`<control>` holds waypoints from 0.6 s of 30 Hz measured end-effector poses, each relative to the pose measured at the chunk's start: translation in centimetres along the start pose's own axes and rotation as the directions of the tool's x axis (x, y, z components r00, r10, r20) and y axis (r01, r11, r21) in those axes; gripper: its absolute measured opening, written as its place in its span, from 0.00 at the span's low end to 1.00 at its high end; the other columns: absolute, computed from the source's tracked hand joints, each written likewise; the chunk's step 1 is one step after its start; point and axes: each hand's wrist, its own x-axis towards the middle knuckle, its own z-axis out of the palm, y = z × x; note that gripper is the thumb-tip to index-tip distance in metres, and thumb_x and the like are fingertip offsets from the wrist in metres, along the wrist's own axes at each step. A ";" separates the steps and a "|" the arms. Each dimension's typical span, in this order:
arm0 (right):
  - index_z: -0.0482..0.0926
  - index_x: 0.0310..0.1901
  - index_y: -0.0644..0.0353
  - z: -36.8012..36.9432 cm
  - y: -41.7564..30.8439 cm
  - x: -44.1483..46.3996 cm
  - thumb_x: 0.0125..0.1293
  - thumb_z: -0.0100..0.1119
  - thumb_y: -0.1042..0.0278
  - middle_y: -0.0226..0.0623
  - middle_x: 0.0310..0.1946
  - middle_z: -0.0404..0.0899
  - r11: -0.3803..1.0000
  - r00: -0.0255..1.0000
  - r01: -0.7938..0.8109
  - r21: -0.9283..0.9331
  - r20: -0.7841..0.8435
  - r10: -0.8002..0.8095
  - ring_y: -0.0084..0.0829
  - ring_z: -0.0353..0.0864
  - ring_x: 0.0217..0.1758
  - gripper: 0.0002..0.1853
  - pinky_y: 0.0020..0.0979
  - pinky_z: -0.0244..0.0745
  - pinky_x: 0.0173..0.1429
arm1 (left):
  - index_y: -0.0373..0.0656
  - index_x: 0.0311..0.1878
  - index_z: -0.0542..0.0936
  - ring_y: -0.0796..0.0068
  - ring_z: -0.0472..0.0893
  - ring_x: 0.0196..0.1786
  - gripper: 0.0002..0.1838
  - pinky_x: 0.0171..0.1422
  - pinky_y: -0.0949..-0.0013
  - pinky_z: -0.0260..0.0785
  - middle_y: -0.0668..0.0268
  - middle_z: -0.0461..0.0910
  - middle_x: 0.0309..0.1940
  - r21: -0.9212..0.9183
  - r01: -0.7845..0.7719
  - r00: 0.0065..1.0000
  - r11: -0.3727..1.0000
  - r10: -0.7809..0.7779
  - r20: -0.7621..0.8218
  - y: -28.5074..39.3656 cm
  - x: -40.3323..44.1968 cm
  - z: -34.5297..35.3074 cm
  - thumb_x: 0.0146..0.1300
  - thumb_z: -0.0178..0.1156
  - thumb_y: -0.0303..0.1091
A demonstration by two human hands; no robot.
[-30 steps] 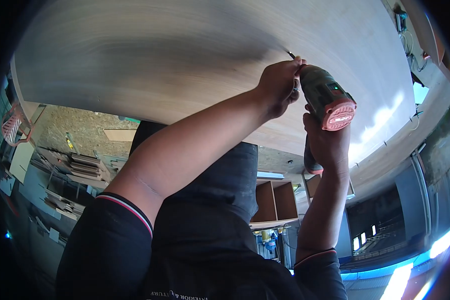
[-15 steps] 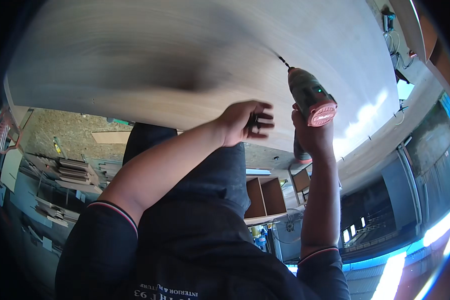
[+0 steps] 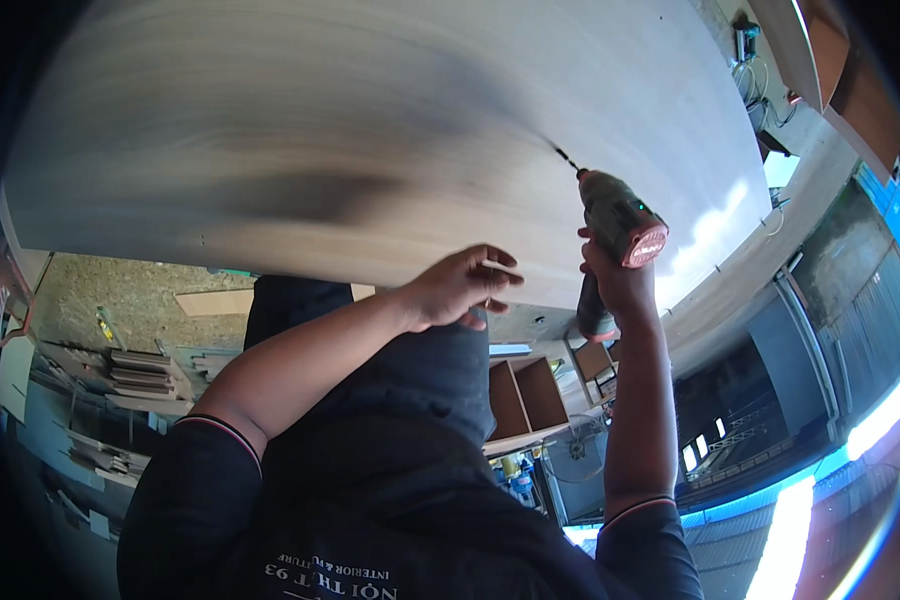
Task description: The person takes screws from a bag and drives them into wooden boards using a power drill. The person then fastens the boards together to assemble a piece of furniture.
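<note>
A dark cordless drill (image 3: 615, 215) with a red rear cap is gripped in my right hand (image 3: 620, 275). Its thin bit points up and left, over a large pale wooden panel (image 3: 370, 120); whether the tip touches the surface I cannot tell. My left hand (image 3: 465, 288) hovers near the panel's near edge, left of the drill, its fingers apart and slightly curled with nothing visible between them.
An open wooden cabinet (image 3: 525, 400) stands below the panel on the right. Stacked boards (image 3: 150, 378) lie at the lower left, near a red plastic chair (image 3: 5, 300). A power tool (image 3: 746, 40) with cables is at the upper right.
My left hand has come off the front of the drill, moved left and down, and opened. The drill in my right hand has shifted slightly left and down in view.
</note>
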 end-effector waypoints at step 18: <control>0.76 0.50 0.62 -3.1 3.0 -5.0 0.57 0.59 0.82 0.37 0.45 0.81 0.825 0.828 0.537 0.177 0.072 -0.555 0.27 0.80 0.47 0.17 0.29 0.75 0.48 | 0.55 0.54 0.75 0.83 0.81 0.43 0.14 0.44 0.75 0.71 0.72 0.80 0.51 -0.054 -0.421 0.898 0.905 0.408 -0.162 11.5 6.0 1.9 0.68 0.59 0.42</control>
